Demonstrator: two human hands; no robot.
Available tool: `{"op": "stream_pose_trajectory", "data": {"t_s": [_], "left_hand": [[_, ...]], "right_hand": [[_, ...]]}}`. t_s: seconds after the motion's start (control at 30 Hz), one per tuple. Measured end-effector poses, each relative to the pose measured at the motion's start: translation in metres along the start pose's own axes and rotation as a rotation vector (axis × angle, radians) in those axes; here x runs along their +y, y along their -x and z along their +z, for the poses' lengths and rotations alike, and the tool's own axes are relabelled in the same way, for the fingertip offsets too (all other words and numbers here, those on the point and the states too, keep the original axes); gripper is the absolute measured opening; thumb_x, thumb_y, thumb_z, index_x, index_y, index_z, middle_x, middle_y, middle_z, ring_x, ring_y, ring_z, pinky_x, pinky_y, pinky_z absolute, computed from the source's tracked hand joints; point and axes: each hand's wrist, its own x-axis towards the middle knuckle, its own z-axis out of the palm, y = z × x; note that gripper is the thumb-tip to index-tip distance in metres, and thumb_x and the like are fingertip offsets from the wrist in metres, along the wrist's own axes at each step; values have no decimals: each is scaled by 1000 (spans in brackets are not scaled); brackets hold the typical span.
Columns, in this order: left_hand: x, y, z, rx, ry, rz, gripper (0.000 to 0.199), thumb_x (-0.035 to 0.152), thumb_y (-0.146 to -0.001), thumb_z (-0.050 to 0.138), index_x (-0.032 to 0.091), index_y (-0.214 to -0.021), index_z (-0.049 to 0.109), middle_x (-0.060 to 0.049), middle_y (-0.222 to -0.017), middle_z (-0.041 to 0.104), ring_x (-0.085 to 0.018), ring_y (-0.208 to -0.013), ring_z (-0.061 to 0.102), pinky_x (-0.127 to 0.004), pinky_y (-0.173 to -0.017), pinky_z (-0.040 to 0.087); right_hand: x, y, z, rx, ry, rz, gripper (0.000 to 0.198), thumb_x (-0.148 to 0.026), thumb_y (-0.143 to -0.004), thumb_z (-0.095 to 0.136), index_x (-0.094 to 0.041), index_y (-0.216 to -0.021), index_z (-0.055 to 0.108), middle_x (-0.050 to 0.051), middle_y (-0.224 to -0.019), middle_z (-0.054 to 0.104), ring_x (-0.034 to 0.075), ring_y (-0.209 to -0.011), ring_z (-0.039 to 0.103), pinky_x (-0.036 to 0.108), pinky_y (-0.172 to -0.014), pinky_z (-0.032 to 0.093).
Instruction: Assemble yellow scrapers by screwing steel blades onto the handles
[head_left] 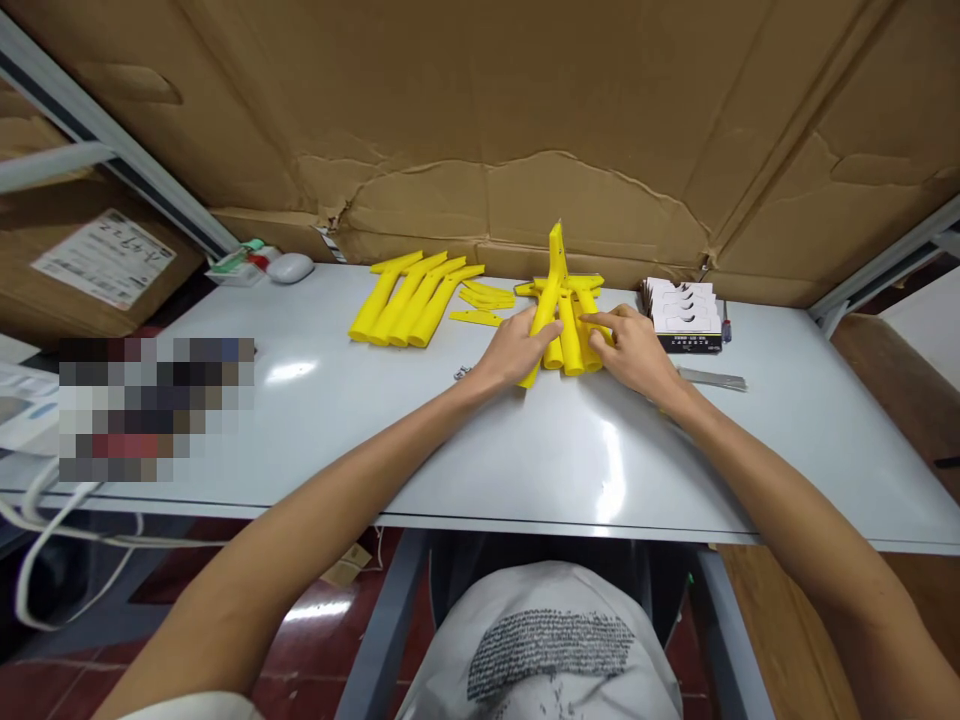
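The left hand grips a tilted yellow handle; the right hand is at the handles just beside it. 4 more handles lie in a row, left of yellow strips.

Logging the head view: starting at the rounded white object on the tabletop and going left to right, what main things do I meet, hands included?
Rounded white object → row of four yellow handles → left hand → right hand → black-and-white box.
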Motion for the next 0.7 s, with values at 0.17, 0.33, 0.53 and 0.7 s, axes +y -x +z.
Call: {"op": "stream_pose_trajectory", "data": {"t_s": [0.17, 0.33, 0.53, 0.7], "left_hand": [[-7, -5, 2, -42, 65, 22, 38, 45, -102, 64, 21, -129, 77, -14, -139, 80, -39, -139, 72, -57, -131, 49], [-11, -8, 2, -76, 194, 28, 46, 50, -101, 66, 20, -135, 74, -14, -147, 78, -37, -141, 71, -54, -129, 51], [-5, 0, 3, -84, 179, 54, 45, 49, -104, 66, 20, -138, 74, -14, -150, 77, -36, -139, 72, -51, -125, 53], [-1, 3, 3, -79, 149, 71, 43, 45, -105, 66, 20, -140, 74, -12, -154, 74, -36, -144, 69, -50, -130, 50]], "right_hand": [[3, 4, 5, -72, 47, 20, 59, -34, -112, 47, -16, -162, 72, 22, -130, 75, 37, -122, 73, 50, -117, 54], [1, 7, 9, -94, 73, 47, 66, -41, -114, 46, -9, -170, 60, 26, -136, 75, 40, -125, 73, 51, -116, 55], [0, 10, 12, -105, 92, 51, 69, -50, -116, 38, -14, -173, 56, 25, -153, 71, 44, -138, 66, 59, -124, 49], [15, 2, -3, -31, 60, 3, 68, -51, -117, 39, -13, -168, 61, 23, -148, 75, 40, -134, 68, 57, -124, 50]]}}
